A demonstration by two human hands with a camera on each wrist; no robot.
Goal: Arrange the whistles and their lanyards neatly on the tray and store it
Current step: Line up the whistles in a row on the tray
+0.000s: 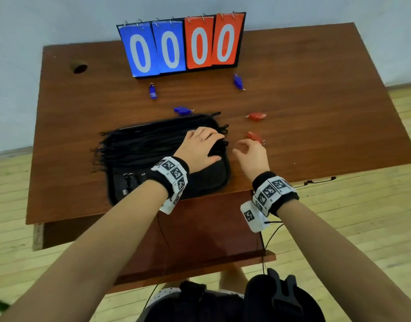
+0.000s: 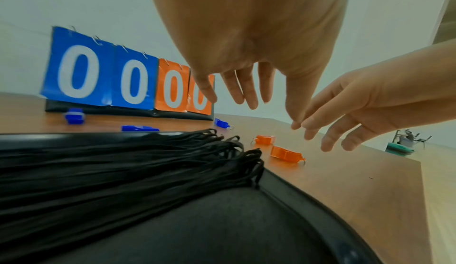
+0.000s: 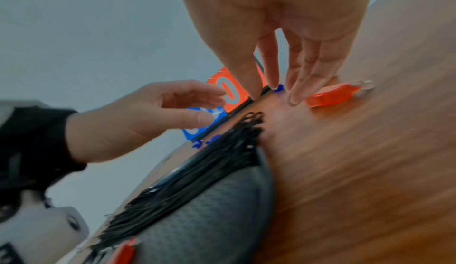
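Note:
A black tray (image 1: pixel 206 180) lies at the table's near edge with a thick bundle of black lanyards (image 1: pixel 141 145) stretched across it. My left hand (image 1: pixel 213 145) hovers over the bundle's right end (image 2: pixel 246 161), its fingers (image 2: pixel 251 100) straight and holding nothing. My right hand (image 1: pixel 240 147) hangs just right of the tray. Its fingertips (image 3: pixel 293 100) point down beside a red whistle (image 3: pixel 333 94) without touching it. A second red whistle (image 1: pixel 257 116) lies farther back. Three blue whistles (image 1: pixel 153 91) (image 1: pixel 183 110) (image 1: pixel 238 81) are scattered behind the tray. Something red (image 3: pixel 123 252) lies at the tray's near end.
A flip scoreboard (image 1: pixel 183 45) showing zeros stands at the back of the brown wooden table (image 1: pixel 316 101). A round hole (image 1: pixel 78 66) is at the back left. The table's near edge runs just under the tray, and below it is a shelf (image 1: pixel 199 252).

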